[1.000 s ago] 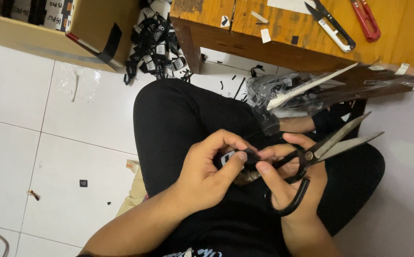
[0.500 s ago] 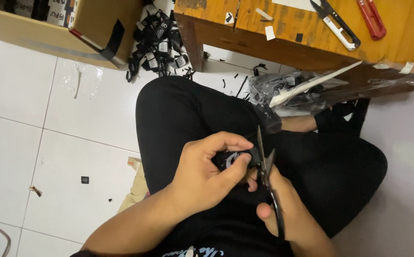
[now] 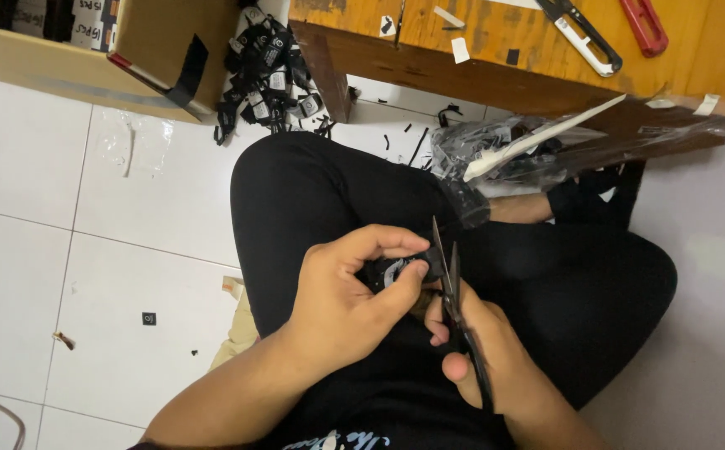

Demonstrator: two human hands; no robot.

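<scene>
I sit on a white tiled floor with my black-trousered legs crossed. My left hand [image 3: 354, 300] pinches a small black strap piece with a white mark [image 3: 396, 268] over my lap. My right hand [image 3: 483, 354] grips a pair of large black-handled scissors [image 3: 450, 287], turned edge-on to the camera, blades pointing up and closed against the right end of the strap piece.
A low wooden table [image 3: 496, 58] stands ahead with thread snips [image 3: 583, 37], a red-handled tool [image 3: 644, 25] and paper bits. A clear plastic bag [image 3: 537, 142] hangs from its edge. A cardboard box [image 3: 87, 58] and a heap of black straps [image 3: 266, 67] lie at upper left.
The scissors, wide open and flat a second ago, have turned edge-on and closed onto the strap piece. My left hand keeps its pinch.
</scene>
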